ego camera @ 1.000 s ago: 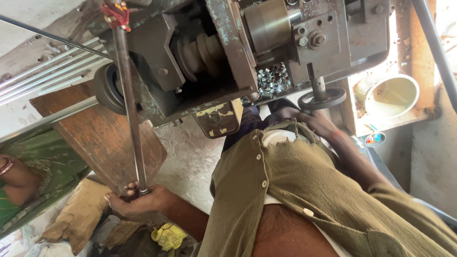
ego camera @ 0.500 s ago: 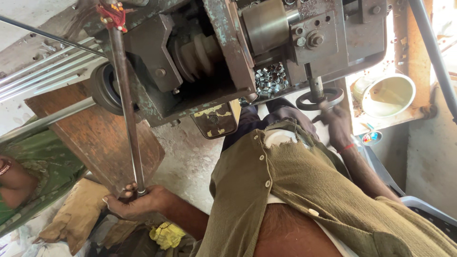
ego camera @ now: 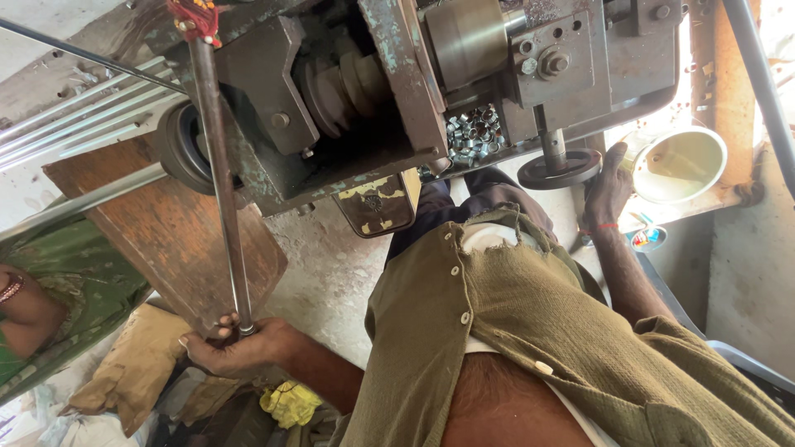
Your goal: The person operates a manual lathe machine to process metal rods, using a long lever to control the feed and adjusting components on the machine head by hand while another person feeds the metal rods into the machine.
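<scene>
Both hands on the lathe-type machine.
Left hand clenched round long steel lever at its near end; right hand on black handwheel — grip probably loose, partly hidden.

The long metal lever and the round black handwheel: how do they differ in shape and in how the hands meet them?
The long metal lever is a thin straight grey rod; the black handwheel is a flat round disc on a short shaft. The left hand grips the lever's lower end; the right hand rests against the handwheel's edge. Both belong to the same machine.
</scene>
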